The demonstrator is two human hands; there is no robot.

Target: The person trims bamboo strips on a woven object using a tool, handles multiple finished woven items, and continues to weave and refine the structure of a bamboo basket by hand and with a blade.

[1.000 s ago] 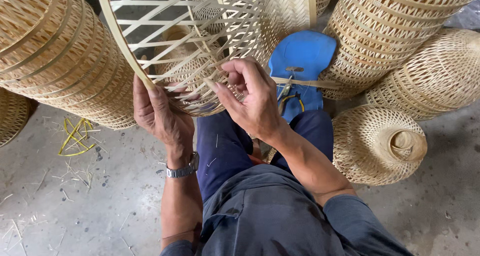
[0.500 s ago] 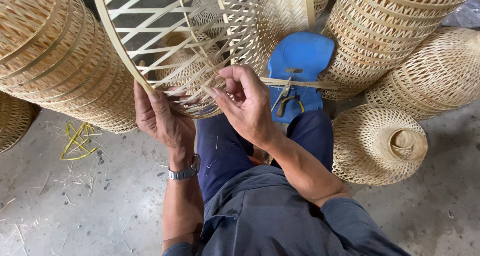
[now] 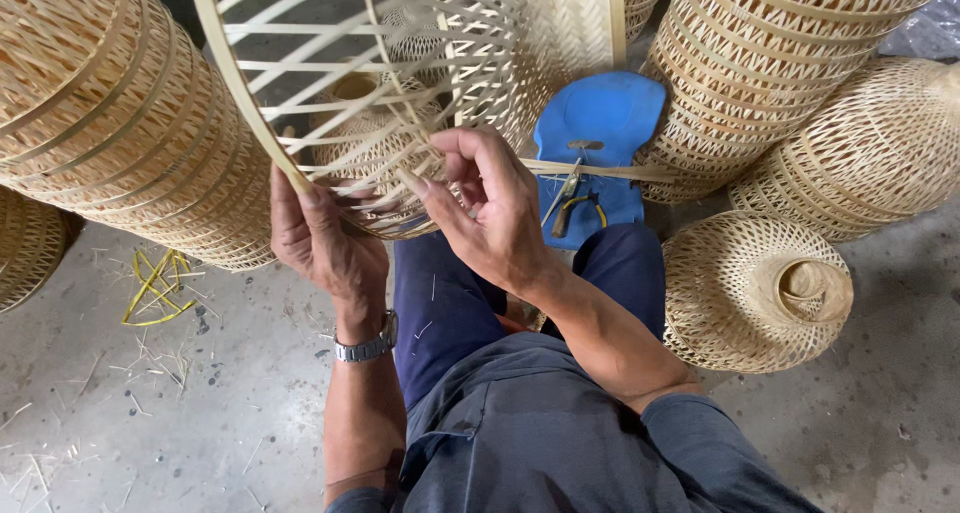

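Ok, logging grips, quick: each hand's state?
Left hand: closed on pale woven bamboo frame's rim.
Right hand: pinching a thin strip in the weave.

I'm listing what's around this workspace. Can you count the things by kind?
Woven bamboo shades and baskets: 7, counting the open-weave one that the left hand and right hand hold
Blue stool: 1
Pliers: 1
Loose bamboo strip: 1
Yellow strap bundle: 1
Wristwatch: 1
Total: 12
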